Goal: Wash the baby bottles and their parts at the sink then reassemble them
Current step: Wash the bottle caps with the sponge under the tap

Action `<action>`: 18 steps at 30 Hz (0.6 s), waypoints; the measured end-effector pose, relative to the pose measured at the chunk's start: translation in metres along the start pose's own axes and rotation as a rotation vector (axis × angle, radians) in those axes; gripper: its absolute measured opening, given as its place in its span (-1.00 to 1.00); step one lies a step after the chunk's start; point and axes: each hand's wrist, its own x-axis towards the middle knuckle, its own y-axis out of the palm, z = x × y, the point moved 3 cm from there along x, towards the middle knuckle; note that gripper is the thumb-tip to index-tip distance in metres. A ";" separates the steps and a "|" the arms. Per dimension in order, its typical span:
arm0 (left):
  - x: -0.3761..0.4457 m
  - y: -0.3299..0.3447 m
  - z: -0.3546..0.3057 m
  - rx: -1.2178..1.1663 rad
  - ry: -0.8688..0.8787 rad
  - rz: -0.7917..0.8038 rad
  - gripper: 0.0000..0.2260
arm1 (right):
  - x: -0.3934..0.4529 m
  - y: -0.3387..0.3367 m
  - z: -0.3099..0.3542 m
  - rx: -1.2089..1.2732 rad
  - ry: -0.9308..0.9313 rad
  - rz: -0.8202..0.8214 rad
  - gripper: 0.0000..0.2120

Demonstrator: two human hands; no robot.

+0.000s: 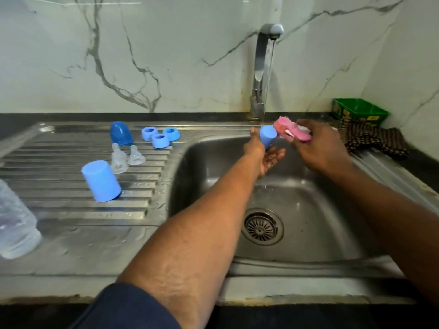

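Presently, left to right:

Bottle: clear, lying at the left edge of the drainboard, partly out of frame.

Cap: pale blue, mouth down on the ribs of the drainboard.

Teats: two clear ones, side by side behind the cap.

Dome: dark blue, at the back of the drainboard.

Rings: three pale blue screw collars, clustered just right of the dome.

Left hand: over the basin, palm up and wet; thumb and fingers hold a second cap, pale blue, tilted under the stream.

Tap: running; water falls onto the held cap.

Right hand: fingers curled round a pink sponge, which touches the held cap.

Cloth: checked, on the worktop right of the basin, before a green tub.

Step in hand: washing, apparently; the second cap is being scrubbed and rinsed.

Progress: judged early to middle; nothing is reassembled, and which parts are already clean cannot be told.

Next move: likely rinse off any soap, set this cap on the drainboard, then take another part; wet plastic may slip, so a firm hold is needed.
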 end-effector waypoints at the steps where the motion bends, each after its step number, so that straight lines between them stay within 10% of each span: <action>1: -0.001 0.000 0.000 -0.012 -0.027 -0.002 -0.53 | 0.001 0.002 -0.001 -0.011 0.013 0.009 -0.60; 18: 0.042 -0.021 -0.009 -0.106 0.067 -0.062 -0.60 | -0.012 0.020 0.028 -0.246 -0.285 0.152 -0.62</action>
